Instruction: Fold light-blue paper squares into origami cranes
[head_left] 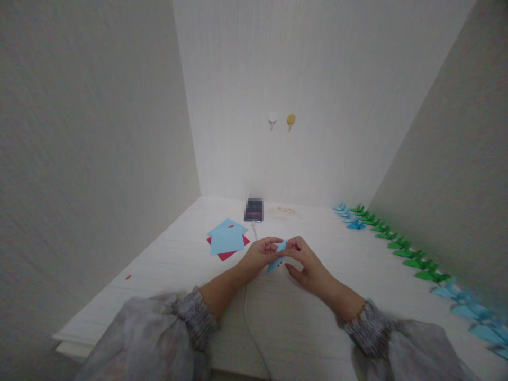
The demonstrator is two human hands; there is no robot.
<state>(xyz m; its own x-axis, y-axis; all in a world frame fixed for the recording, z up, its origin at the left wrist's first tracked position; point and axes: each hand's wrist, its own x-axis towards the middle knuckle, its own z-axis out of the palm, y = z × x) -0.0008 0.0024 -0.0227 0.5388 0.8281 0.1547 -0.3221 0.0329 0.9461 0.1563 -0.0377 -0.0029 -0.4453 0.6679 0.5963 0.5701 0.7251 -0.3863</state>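
A small piece of folded light-blue origami paper (277, 257) is held above the white table, tilted, between my two hands. My left hand (260, 255) has its fingers closed on the left side of the paper. From the right, my right hand (305, 262) has curled fingers on the paper's upper end and face, while its thumb sits lower, a little apart. The fingers partly hide the folds. Beyond my left hand lies a loose pile of square sheets, light-blue paper (227, 241) over red paper (225, 256).
A phone (253, 210) lies near the back wall, with a white cable (246, 312) running from it under my left arm to the front edge. Folded green cranes (400, 243) and blue cranes (472, 311) line the right side. A small orange-red scrap (128, 277) lies left.
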